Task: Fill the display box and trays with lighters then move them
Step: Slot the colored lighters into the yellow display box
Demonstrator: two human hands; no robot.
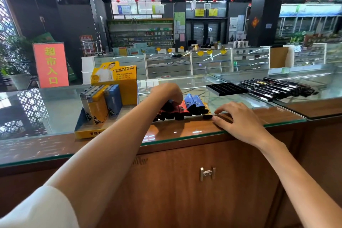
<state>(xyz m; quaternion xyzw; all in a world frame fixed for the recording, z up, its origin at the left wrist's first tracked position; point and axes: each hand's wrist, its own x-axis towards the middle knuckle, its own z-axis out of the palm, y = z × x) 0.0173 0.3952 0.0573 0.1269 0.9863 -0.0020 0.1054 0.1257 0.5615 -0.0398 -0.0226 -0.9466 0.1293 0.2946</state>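
Through the head camera I see a heap of loose lighters (187,108), black, red and blue, lying on their sides in the middle of the glass-topped desk (55,109), close to its near edge. My left hand (166,92) reaches over the left part of the heap with its back towards me and its fingers curled down among the lighters. The fingertips are hidden, so I cannot tell whether it grips one. My right hand (240,122) lies released on the desk just right of the heap, palm down, fingers spread. Its thumb tip is just beside a single black lighter (207,116) at the heap's near right corner.

Left of the heap stands the yellow display box (87,131), with a tall printed back card. Inside it, packed lighters (100,105) in grey, yellow and blue stand upright in rows, filling only the far part of the box.

Further back and to the right, a black tray (226,89) sits on the glass. Just right of it lies a row of long black stick-shaped items (273,87) with gold lettering.

Below the desk, on my side, is a wooden cabinet front with a metal handle (207,173). A white sleeve (37,209) covers my left upper arm. Far left stands a red sign (50,65) with yellow characters.
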